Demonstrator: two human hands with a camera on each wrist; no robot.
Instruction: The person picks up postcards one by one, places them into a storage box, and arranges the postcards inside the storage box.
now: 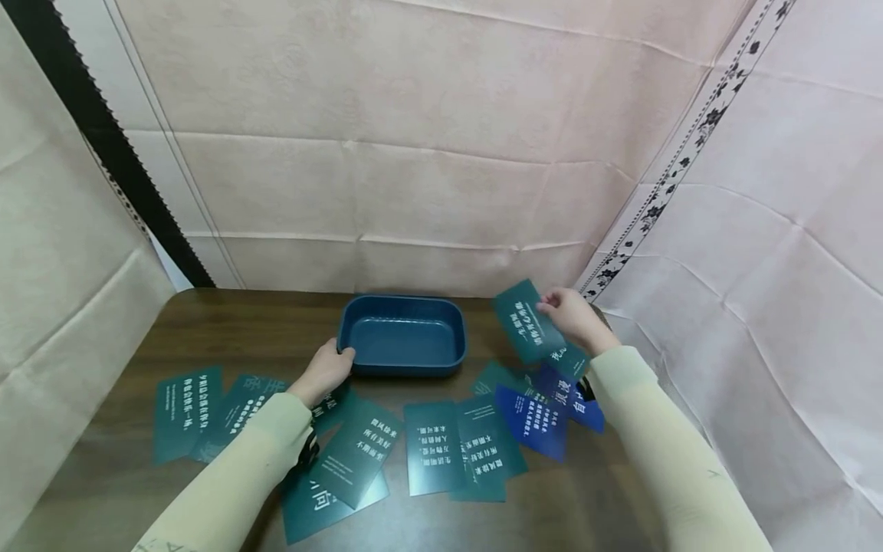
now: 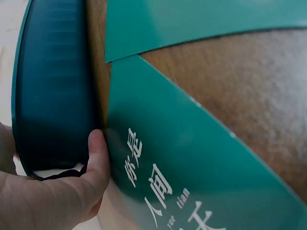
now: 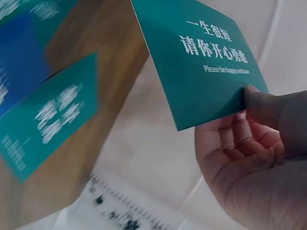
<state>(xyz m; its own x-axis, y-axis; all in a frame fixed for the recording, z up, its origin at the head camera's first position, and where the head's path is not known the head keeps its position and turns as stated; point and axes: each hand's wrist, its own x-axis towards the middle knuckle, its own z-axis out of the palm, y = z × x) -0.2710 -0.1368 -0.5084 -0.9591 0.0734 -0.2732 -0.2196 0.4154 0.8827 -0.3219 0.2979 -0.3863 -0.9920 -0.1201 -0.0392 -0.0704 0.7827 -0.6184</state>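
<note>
A dark blue rectangular tray (image 1: 403, 337) stands at the back middle of the brown table (image 1: 262, 322). My left hand (image 1: 326, 369) grips its front left corner; in the left wrist view the thumb (image 2: 98, 158) presses against the tray wall (image 2: 53, 91). My right hand (image 1: 572, 316) pinches a green card (image 1: 527, 322) with white text and holds it lifted to the right of the tray. The right wrist view shows that card (image 3: 201, 62) held between thumb and fingers (image 3: 240, 143). Several green cards (image 1: 434, 445) and blue cards (image 1: 538, 418) lie spread across the table.
Pink cloth walls close in the table at the back and right. A beige cloth hangs on the left. More green cards (image 1: 186, 410) lie at the front left. A green card (image 2: 192, 167) lies right beside the tray under my left hand.
</note>
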